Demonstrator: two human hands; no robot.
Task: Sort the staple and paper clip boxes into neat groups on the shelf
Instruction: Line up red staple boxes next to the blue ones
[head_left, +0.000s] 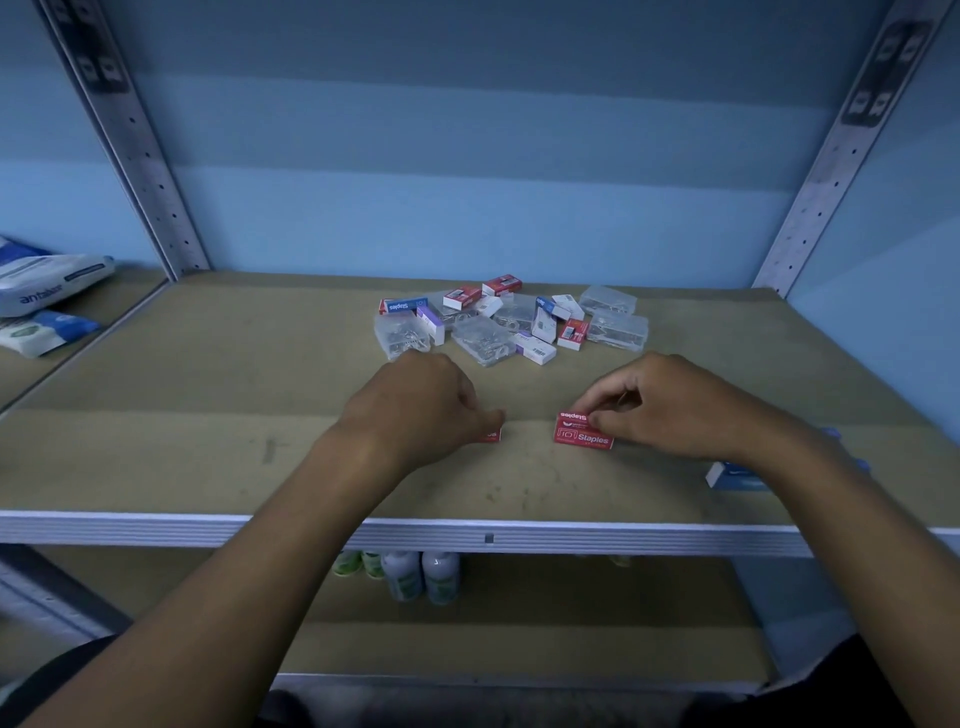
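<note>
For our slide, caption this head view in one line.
Both hands, left and right, each hold a red staples box before the unsorted pile.

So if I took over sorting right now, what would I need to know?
Left hand: holds a small red cardboard box, mostly hidden under it, on the brown shelf board.
Right hand: pinches a red cardboard Staples box lying flat on the board.
Blue and white box: near the front right, partly behind the right forearm.
Done: two red boxes brought forward, apart from each other.
Left: the mixed pile of clear plastic clip boxes and red, blue and white boxes at the back is unsorted.
</note>
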